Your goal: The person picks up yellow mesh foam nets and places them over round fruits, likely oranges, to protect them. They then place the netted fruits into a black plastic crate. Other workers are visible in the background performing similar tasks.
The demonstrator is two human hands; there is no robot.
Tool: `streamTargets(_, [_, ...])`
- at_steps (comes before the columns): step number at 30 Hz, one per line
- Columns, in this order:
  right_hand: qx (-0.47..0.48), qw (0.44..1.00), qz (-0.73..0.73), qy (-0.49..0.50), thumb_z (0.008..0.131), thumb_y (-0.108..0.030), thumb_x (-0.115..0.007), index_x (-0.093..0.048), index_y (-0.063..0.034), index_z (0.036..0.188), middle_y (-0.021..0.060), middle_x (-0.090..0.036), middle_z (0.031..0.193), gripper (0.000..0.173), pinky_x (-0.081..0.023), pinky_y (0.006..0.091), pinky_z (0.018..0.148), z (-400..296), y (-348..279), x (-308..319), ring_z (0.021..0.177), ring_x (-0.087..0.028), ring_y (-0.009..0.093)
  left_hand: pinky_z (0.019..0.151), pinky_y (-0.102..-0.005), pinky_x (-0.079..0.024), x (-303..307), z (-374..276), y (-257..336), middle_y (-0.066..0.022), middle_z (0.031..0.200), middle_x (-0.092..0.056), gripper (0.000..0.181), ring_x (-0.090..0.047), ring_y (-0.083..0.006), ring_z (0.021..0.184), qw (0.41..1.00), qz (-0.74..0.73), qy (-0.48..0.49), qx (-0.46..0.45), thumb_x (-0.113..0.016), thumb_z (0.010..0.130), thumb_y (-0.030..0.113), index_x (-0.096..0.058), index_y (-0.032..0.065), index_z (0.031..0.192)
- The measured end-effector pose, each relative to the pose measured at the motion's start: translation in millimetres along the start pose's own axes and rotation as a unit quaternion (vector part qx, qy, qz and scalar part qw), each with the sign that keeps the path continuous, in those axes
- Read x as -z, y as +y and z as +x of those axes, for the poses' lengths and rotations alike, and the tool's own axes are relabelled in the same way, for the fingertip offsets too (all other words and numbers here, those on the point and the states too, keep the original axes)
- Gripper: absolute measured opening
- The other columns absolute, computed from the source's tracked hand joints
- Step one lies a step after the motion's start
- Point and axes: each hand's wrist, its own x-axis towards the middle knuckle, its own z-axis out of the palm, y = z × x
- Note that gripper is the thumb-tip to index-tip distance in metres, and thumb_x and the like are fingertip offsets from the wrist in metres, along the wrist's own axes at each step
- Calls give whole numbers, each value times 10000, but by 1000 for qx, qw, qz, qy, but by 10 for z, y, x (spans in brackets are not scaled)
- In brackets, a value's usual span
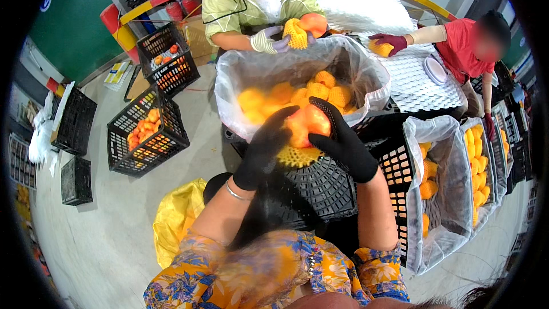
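Note:
My left hand (265, 148) and my right hand (346, 148), both in black knit gloves, grip an orange-red fruit (309, 123) between them; it looks like a mango. A yellow foam net sleeve (298, 157) hangs at its lower end, and I cannot tell how much of the fruit it covers. Just beyond my hands stands a crate with a clear plastic liner (231, 66). Inside it lie several yellow net-sleeved fruits (318, 91), partly blurred by the plastic. Beneath my hands is a black slatted plastic crate (319, 184).
Across from me, a co-worker's gloved hand (268, 40) holds a fruit and a net sleeve. Another person's gloved hand (388, 45) rests on a sleeved fruit over white foam netting (422, 90). Lined crates (448, 223) stand right; a black fruit crate (146, 154) and yellow bag (178, 219) sit left.

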Motion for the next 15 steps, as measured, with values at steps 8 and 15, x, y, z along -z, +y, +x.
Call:
streamTargets(8, [127,988,-27,85,794,-2,-731,-379,-42,1477,180,-563,1373,770,-438,387,1052,66,-72,-69,1248,-568,295,1118,-363,-360,-94,-9,35,-96,1397,-479,837,-462,-230,1305,984,159,55,-58,-750,800,-1,-322,48,1518])
streamTargets(15, [179,949,-250,61,815,20,-635,-522,1,1359,201,-611,1295,556,-456,401,1039,-29,-241,-165,1210,-588,365,1086,-347,-383,-97,-74,-10,-90,1322,-520,613,-495,-221,1253,991,65,83,-81,-679,868,49,-418,28,1423])
